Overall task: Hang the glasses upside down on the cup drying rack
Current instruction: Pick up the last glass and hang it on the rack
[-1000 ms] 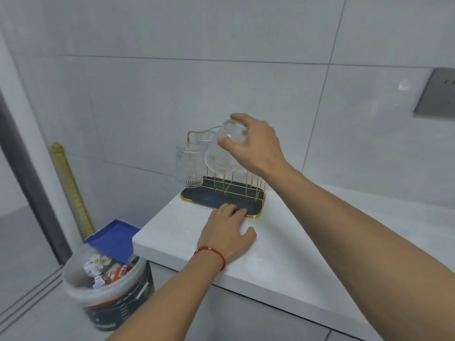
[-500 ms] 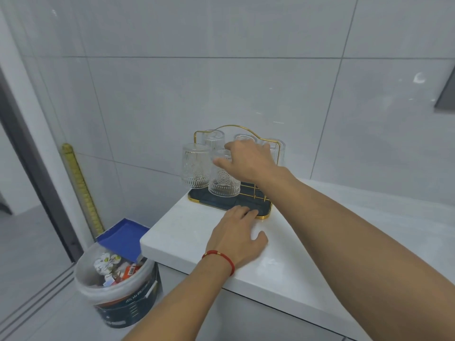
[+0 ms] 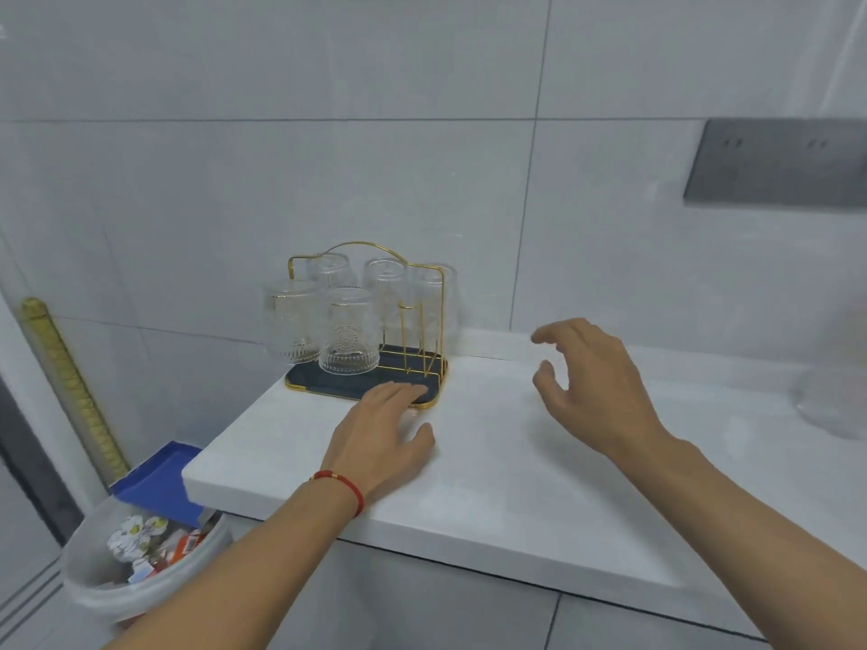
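Glasses [image 3: 348, 329] inverted on rack [image 3: 434, 316]; left hand [image 3: 382, 431] flat at its tray; right hand [image 3: 593, 387] empty, fingers spread, off to right.

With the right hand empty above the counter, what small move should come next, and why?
Probably the right hand should reach right toward the blurred glass at the counter's far edge. Five glasses hang upside down on the rack, and one front peg is bare. The left hand steadies the tray.
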